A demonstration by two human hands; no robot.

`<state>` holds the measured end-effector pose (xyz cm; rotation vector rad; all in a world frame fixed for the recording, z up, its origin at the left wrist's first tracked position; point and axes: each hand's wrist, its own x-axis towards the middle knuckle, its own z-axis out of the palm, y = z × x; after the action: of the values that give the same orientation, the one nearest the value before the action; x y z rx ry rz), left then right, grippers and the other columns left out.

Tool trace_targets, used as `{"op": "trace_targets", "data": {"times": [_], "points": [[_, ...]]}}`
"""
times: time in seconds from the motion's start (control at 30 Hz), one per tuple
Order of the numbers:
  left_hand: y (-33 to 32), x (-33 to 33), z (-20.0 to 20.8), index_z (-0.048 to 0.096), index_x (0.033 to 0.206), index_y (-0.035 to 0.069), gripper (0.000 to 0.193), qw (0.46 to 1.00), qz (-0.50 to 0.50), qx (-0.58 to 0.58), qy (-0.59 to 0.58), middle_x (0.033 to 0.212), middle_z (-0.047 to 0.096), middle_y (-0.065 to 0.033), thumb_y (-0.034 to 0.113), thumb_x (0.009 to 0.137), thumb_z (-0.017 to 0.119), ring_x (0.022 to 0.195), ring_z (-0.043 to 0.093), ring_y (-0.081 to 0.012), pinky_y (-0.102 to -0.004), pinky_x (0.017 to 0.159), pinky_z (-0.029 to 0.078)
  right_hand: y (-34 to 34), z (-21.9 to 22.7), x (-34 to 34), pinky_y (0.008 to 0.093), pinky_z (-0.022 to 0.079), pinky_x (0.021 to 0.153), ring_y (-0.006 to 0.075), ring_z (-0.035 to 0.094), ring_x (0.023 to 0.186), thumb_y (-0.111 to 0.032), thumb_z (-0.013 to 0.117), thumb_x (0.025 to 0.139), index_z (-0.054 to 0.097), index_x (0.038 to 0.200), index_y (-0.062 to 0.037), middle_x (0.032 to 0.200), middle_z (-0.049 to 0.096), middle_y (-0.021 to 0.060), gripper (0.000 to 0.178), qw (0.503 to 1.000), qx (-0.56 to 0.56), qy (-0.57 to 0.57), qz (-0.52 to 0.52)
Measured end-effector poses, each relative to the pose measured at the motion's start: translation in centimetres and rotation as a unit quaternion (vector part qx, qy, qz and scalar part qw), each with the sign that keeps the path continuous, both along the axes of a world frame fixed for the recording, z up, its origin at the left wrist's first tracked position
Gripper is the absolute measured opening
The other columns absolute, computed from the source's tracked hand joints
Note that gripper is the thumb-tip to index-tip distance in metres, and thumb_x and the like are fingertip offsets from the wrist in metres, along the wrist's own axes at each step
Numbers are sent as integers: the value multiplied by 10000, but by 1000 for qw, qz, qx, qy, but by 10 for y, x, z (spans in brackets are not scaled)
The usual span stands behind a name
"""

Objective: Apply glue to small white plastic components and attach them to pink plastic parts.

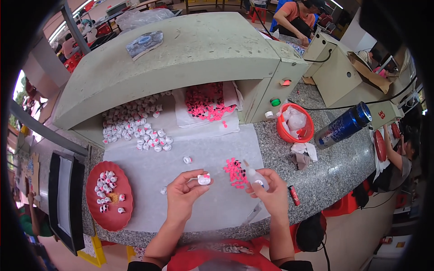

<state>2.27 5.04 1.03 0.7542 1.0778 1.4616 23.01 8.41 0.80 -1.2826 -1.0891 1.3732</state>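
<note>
My left hand (183, 195) pinches a small white cat-head piece (204, 179) with a pink mark between thumb and fingers. In my right hand (271, 192) is a small translucent squeeze bottle (258, 179), its thin nozzle pointing up and away from me. Just left of the bottle lies a heap of small pink pieces (233, 171), a few of them dark. One white piece (187, 160) rests beyond my left hand, and another (163, 190) sits beside it. A clear, slim object (253, 213) lies on the white sheet (208, 153) near my right wrist.
A grey hood-like machine (176, 49) shelters piled white pieces (135, 117) and pink pieces (205, 101) on a cloth. At left stand a red dish (113, 223) and a black tray (61, 198). Rightward are a red basket (282, 131), blue bottle (343, 124) and red marker-like tube (294, 195).
</note>
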Motion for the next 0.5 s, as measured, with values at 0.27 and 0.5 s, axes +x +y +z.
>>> {"op": "trace_targets", "data": {"times": [0.27, 0.5], "points": [[-3, 0, -6, 516, 1063, -53, 364, 1000, 1, -8, 2, 991, 587, -135, -139, 712, 562, 899, 605, -244, -288, 768, 490, 10, -42, -24, 298, 477, 573, 221, 616, 665, -80, 643, 696, 620, 788, -52, 765, 615, 99, 99, 880, 108, -450, 112], [-6, 8, -13, 520, 1054, -55, 351, 999, -5, 5, 41, 1006, 567, -121, -147, 717, 556, 908, 596, -216, -278, 779, 493, 10, -28, -24, 266, 464, 586, 185, 614, 666, -58, 671, 679, 623, 770, -45, 783, 628, 81, 104, 886, 201, -408, 90]]}}
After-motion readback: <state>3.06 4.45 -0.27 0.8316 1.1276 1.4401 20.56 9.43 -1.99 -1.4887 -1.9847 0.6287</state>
